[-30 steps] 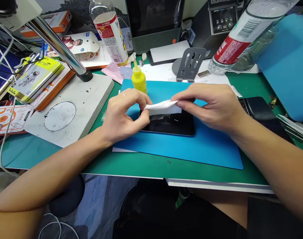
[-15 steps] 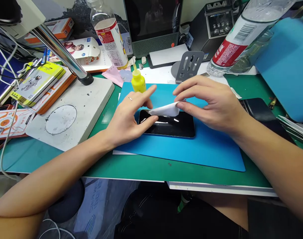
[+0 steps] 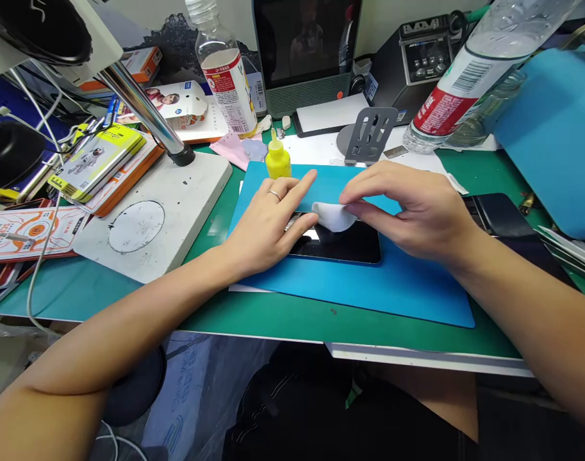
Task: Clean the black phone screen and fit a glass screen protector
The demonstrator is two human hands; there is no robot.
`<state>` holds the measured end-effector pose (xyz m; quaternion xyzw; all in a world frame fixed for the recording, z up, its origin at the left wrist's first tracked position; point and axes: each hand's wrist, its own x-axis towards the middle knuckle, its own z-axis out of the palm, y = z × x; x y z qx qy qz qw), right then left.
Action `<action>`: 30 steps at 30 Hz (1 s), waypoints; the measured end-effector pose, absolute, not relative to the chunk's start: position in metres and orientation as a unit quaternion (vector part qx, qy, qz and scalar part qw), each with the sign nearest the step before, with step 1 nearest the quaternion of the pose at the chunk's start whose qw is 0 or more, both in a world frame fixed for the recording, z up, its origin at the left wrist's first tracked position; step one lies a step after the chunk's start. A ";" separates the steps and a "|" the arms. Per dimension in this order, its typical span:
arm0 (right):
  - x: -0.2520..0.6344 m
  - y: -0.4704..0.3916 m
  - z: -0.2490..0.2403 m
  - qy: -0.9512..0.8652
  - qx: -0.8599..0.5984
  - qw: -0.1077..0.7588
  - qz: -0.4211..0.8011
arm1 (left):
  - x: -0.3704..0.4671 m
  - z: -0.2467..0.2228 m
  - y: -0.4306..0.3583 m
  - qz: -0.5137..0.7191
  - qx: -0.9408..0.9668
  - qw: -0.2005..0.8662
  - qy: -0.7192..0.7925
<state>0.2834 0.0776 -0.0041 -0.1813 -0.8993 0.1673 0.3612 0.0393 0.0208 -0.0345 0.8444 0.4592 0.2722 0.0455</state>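
A black smartphone lies flat, its glossy face up, on a blue mat. Between thumb and fingertips my right hand pinches a thin white wipe or piece of film, which curves down over the phone's upper middle. My left hand covers the phone's left end, with index finger and thumb stretched apart. Its thumb tip is close beside the white piece's left edge; whether they touch I cannot tell. A yellow dropper bottle stands just behind my left hand.
Left of the mat is a white lamp base with a metal post. Boxes are stacked beyond it. A grey phone stand, two plastic bottles and a tablet-like screen line the back.
The white piece now hangs shorter and more rounded, its left end shifted right. My left hand has moved slightly right over the phone. The whole view has shifted a little.
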 end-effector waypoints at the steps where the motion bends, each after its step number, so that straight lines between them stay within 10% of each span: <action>1: 0.283 0.077 -0.004 -0.899 -0.176 0.364 0.166 | 0.040 -0.034 0.021 0.272 0.848 0.044 0.453; 30: 0.289 0.086 -0.007 -0.907 -0.224 0.339 0.110 | 0.037 -0.025 0.017 0.401 0.801 0.013 0.444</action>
